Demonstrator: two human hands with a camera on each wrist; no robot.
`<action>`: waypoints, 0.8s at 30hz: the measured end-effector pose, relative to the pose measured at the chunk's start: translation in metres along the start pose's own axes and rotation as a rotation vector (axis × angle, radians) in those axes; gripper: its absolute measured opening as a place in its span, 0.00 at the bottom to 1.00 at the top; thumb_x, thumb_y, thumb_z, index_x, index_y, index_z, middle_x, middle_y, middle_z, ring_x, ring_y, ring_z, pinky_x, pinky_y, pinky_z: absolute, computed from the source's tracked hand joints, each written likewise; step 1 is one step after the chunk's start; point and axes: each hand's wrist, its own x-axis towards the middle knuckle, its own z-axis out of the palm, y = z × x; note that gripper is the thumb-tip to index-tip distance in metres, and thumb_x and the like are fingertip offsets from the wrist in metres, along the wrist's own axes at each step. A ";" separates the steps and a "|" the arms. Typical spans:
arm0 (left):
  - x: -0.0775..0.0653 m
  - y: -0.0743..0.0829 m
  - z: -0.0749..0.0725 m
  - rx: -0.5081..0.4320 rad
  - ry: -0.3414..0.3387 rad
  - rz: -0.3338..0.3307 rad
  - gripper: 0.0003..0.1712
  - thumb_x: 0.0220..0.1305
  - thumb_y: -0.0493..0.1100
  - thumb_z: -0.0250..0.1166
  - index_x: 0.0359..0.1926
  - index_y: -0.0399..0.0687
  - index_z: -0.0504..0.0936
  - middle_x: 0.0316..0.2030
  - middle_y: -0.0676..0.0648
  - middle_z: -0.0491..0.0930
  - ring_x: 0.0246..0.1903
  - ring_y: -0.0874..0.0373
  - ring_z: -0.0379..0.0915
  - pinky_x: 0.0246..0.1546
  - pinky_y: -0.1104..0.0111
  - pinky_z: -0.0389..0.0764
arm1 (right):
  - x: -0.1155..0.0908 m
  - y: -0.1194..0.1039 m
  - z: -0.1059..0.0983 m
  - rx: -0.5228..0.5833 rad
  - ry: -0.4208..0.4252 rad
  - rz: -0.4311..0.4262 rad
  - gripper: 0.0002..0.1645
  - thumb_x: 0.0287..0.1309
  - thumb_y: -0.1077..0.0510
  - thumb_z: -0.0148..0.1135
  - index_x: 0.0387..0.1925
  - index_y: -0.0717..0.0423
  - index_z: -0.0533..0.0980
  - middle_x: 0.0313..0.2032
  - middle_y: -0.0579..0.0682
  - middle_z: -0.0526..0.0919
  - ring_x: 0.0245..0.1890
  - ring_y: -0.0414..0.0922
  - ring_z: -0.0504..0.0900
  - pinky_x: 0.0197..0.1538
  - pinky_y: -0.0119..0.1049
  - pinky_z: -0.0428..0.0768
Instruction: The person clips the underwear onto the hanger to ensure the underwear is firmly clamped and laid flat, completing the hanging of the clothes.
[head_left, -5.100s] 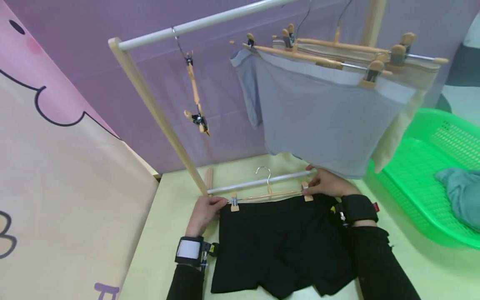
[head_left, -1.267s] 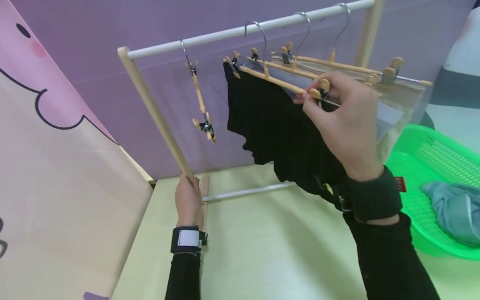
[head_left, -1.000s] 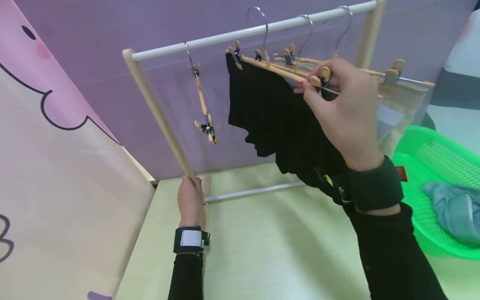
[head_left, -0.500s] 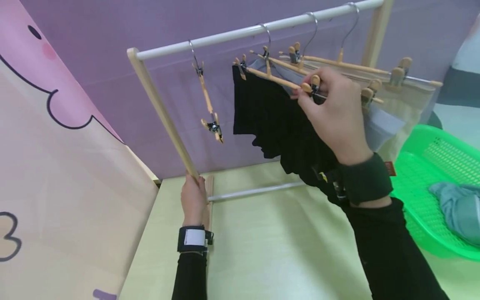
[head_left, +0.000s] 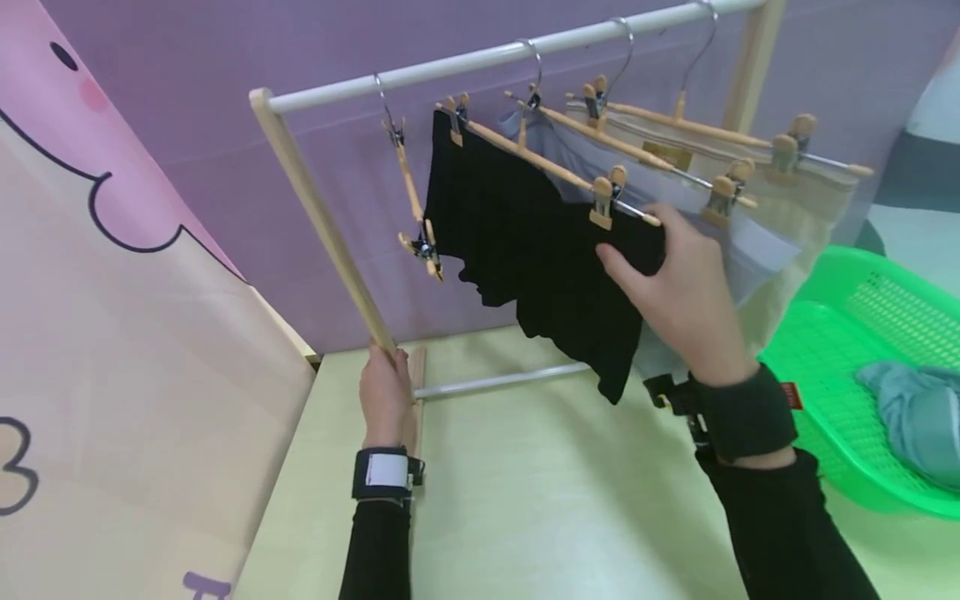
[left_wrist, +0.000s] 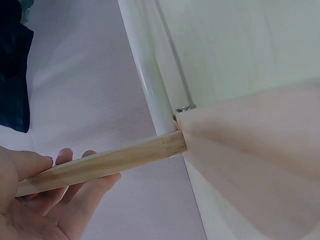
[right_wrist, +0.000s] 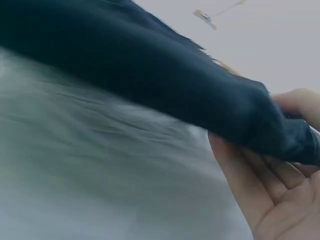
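Observation:
Black shorts [head_left: 510,225] hang from a clip hanger [head_left: 551,165] on the rack's white rail. At their right end my right hand [head_left: 686,283] holds the cloth below the clip, thumb in front and fingers behind. In the right wrist view the dark cloth [right_wrist: 150,85] passes between the thumb and the fingers [right_wrist: 245,175]. Low on the left, my left hand [head_left: 385,396] grips the wooden post [head_left: 322,225] of the clothes rack. The left wrist view shows its fingers and thumb on both sides of that post [left_wrist: 120,157].
Behind the shorts hang a light grey garment [head_left: 757,242] and a beige one [head_left: 813,212] on clip hangers. A bare clip hanger [head_left: 411,187] hangs at the left. On the right, a green basket [head_left: 821,417] holds a teal cloth [head_left: 911,417]. A purple backdrop [head_left: 187,67] stands behind.
The black shorts went from the table up to the rail. Lately my right hand has left the hanger's clip and moved down onto the cloth; the left moved from the hanger to the post.

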 end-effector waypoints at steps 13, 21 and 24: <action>-0.005 0.008 0.003 -0.027 -0.002 0.022 0.15 0.74 0.41 0.56 0.56 0.39 0.71 0.36 0.34 0.83 0.25 0.43 0.79 0.22 0.56 0.78 | -0.075 0.093 0.050 -0.153 -0.356 -0.144 0.17 0.60 0.54 0.69 0.36 0.60 0.70 0.12 0.39 0.61 0.08 0.33 0.59 0.13 0.30 0.60; -0.010 0.013 0.005 -0.013 -0.040 0.020 0.14 0.75 0.42 0.55 0.55 0.39 0.72 0.36 0.34 0.83 0.27 0.43 0.79 0.23 0.57 0.78 | -0.091 0.139 0.063 -0.007 -0.582 -0.139 0.12 0.59 0.64 0.67 0.25 0.57 0.73 0.21 0.43 0.69 0.21 0.33 0.61 0.30 0.32 0.67; -0.012 0.015 0.002 0.066 -0.090 0.008 0.17 0.74 0.42 0.57 0.56 0.35 0.71 0.37 0.34 0.82 0.29 0.42 0.80 0.26 0.54 0.79 | -0.091 0.142 0.062 0.087 -0.718 0.028 0.07 0.63 0.64 0.63 0.28 0.62 0.77 0.25 0.47 0.75 0.23 0.37 0.66 0.30 0.34 0.69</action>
